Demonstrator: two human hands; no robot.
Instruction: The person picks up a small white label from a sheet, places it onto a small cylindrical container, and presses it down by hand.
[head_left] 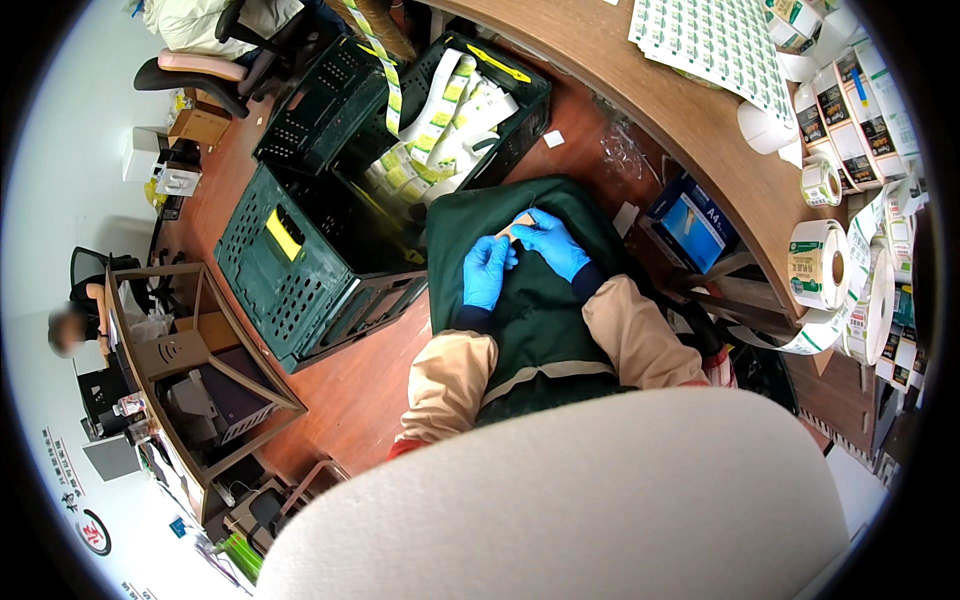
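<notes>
and here are both gloved hands, close together over the lap: the left hand (486,270) and the right hand (553,246), each in bright blue, meet at a small tan piece (516,226). fingers narrow on both sides, pinching it between them, the left at its lower end, the right at its upper end; exactly which fingertips touch it, i cannot tell. underneath, a dark green apron (545,315) drapes the lap, and beige sleeves (455,370) run back toward the lower edge.

just ahead, an open green crate (538,112) holds a tangle of label strips (440,130), with one printed strip (380,60) dropping down over it. to the left, a perforated crate (262,290) with a yellow handle (283,235) stands on the reddish floor (345,400).

over on the right, the wooden surface (740,145) carries label sheets (710,50), a large label roll (808,268) and a smaller label roll (816,184). below its edge sits a blue box (690,225).
</notes>
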